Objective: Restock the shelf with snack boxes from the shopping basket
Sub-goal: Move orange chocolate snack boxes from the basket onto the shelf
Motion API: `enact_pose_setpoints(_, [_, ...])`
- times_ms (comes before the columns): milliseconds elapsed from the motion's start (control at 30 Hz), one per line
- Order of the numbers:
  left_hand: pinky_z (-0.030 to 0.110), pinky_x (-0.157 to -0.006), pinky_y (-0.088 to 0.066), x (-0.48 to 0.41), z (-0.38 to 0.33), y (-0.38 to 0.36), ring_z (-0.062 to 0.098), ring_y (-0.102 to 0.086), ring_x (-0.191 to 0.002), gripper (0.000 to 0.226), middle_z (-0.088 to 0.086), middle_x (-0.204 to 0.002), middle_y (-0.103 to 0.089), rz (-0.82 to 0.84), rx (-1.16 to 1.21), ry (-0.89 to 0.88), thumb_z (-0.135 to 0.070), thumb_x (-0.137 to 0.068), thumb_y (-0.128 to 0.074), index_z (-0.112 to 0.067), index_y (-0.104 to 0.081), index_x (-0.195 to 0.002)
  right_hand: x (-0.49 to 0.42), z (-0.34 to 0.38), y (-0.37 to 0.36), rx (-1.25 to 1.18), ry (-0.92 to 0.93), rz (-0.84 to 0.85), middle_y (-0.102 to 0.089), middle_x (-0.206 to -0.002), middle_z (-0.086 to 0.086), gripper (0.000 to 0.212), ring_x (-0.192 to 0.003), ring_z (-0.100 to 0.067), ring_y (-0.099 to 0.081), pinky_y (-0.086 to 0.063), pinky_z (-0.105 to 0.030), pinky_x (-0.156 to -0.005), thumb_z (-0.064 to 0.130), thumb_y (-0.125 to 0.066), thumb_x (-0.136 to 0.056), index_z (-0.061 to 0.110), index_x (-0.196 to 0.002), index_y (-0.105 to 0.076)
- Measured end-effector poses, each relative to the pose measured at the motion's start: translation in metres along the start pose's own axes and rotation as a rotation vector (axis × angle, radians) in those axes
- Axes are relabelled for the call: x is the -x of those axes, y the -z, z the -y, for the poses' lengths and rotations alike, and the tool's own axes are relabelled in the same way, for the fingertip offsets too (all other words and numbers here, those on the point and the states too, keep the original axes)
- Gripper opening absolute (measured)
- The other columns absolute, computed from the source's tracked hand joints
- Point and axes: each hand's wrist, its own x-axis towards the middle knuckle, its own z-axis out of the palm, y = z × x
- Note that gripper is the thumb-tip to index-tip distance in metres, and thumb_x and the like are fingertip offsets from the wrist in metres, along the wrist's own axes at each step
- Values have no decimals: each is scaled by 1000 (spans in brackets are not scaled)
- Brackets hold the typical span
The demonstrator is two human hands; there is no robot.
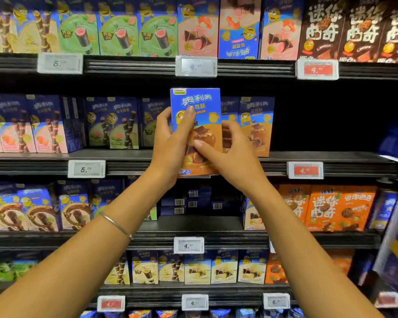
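Note:
A blue and brown snack box (198, 104) stands upright in front of the middle shelf (331, 157), held in both hands. My left hand (170, 143) grips its left edge, thumb across the front. My right hand (232, 152) holds its right lower part, thumb on the front and fingers curled behind. Two matching brown boxes (256, 125) stand on the shelf just behind and to the right. The shopping basket is out of view.
A dark gap (326, 120) opens on the middle shelf right of the matching boxes. Pink and green snack boxes (55, 127) fill the shelf's left side. Other shelves above and below hold several boxes. Price tags (305, 171) line the shelf edges.

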Motion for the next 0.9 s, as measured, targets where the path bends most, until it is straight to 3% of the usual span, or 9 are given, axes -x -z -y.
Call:
enact_pose_setpoints(133, [50,-97,-61,-4,-1,-11,27,-76,-111,63,9,-128,-72,53,25,48,-57,-102,-55,-12,-45,-145,-1,1,12,-4,4,-63,-70,-114,9,47,-101,-1,-66,-54,-22,-87,41,-80,-83,22,-123,-63])
enact_pose_setpoints(200, [51,-95,-61,-11,-3,-12,25,-76,-109,70,11,-128,-72,67,14,90,-67,-101,-48,-11,-50,-142,-1,-2,20,-30,-25,-99,-70,-114,7,46,-100,-4,-68,-57,-23,-86,39,-79,-84,20,-123,-63])
enact_pose_setpoints(300, [32,-67,-60,-27,2,-9,3,-75,-77,37,0,-110,-71,-58,-121,3,-39,-108,-58,-10,-53,-130,-2,-8,35,-42,-38,-166,-71,-110,7,46,-95,-1,-69,-55,-13,-74,34,-80,-85,17,-124,-61])
enact_pose_setpoints(367, [27,-60,-60,-37,4,-6,3,-75,-71,29,0,-108,-70,-79,-150,1,-29,-108,-59,-12,-49,-129,-3,-13,45,-15,-59,-198,-70,-114,5,48,-101,-5,-69,-57,-19,-80,33,-79,-86,17,-127,-60])
enact_pose_setpoints(500, [43,-80,-63,-53,10,-2,8,-76,-82,26,0,-114,-70,-82,-162,-18,-33,-109,-56,-17,-48,-128,-4,-27,59,0,-83,-257,-70,-118,0,49,-105,-11,-68,-58,-36,-91,27,-79,-87,14,-128,-57])
enact_pose_setpoints(633, [32,-73,-64,-57,17,-4,12,-78,-93,31,2,-121,-72,-65,-195,-82,-36,-108,-58,-17,-54,-132,-4,-37,64,12,-99,-279,-67,-122,0,52,-110,-11,-65,-57,-38,-94,27,-78,-88,14,-131,-54])
enact_pose_setpoints(700, [27,-66,-62,-58,21,-6,15,-78,-94,34,2,-119,-74,-74,-208,-93,-35,-107,-61,-16,-57,-134,-5,-42,65,23,-107,-285,-66,-123,1,53,-110,-9,-64,-57,-32,-91,29,-77,-88,14,-133,-53])
enact_pose_setpoints(800, [23,-64,-60,-56,26,-10,7,-76,-90,37,-1,-112,-73,-98,-253,-157,-33,-105,-64,-13,-61,-136,-5,-48,66,40,-95,-281,-65,-124,3,54,-107,-4,-63,-50,-11,-74,31,-76,-89,16,-134,-52])
enact_pose_setpoints(900, [40,-88,-63,-54,32,-11,14,-72,-107,42,2,-119,-71,-112,-342,-208,-35,-104,-67,-17,-62,-141,-3,-53,68,41,-90,-282,-64,-122,6,53,-104,-1,-63,-49,-6,-67,30,-76,-89,17,-134,-51])
